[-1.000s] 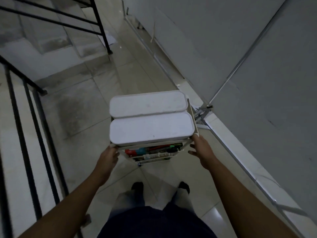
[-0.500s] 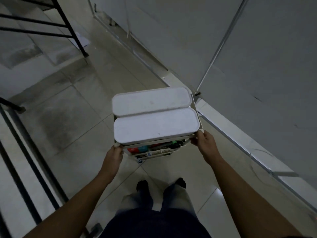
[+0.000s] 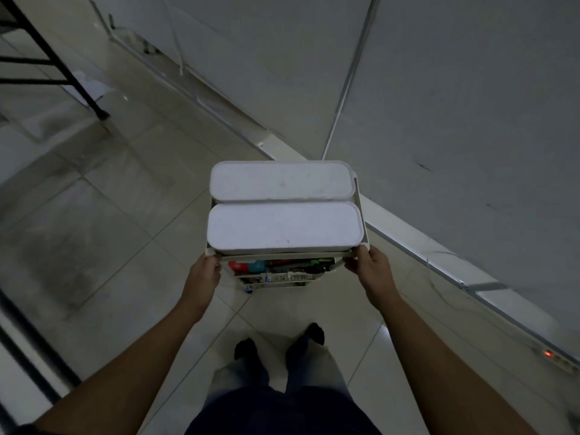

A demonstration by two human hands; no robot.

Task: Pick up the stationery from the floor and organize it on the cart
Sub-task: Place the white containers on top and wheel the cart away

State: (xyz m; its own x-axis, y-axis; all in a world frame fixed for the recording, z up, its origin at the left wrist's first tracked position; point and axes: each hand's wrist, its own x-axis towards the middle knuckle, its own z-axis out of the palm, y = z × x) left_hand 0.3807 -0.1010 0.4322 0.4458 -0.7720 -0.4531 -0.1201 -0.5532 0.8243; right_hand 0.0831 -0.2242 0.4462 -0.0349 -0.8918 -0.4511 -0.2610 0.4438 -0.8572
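Observation:
A white tiered cart [image 3: 357,196] stands on the tiled floor in front of me. Two closed white oblong boxes sit side by side on its top tier, the far box [image 3: 281,181] and the near box [image 3: 284,226]. Red, teal and green stationery [image 3: 276,267] shows in the tier below. My left hand [image 3: 204,274] grips the cart's near left corner. My right hand [image 3: 368,266] grips its near right corner.
A grey wall [image 3: 455,105] with a white skirting ledge [image 3: 408,227] runs diagonally along the right. A black metal railing [image 3: 59,67] stands at the far left, and dark bars [image 3: 25,350] cross the lower left. A power strip with a red light [image 3: 547,353] lies by the wall.
The cart has moved forward and right, closer to the wall, with both hands still gripping its near corners. The black railing has slid away toward the upper left.

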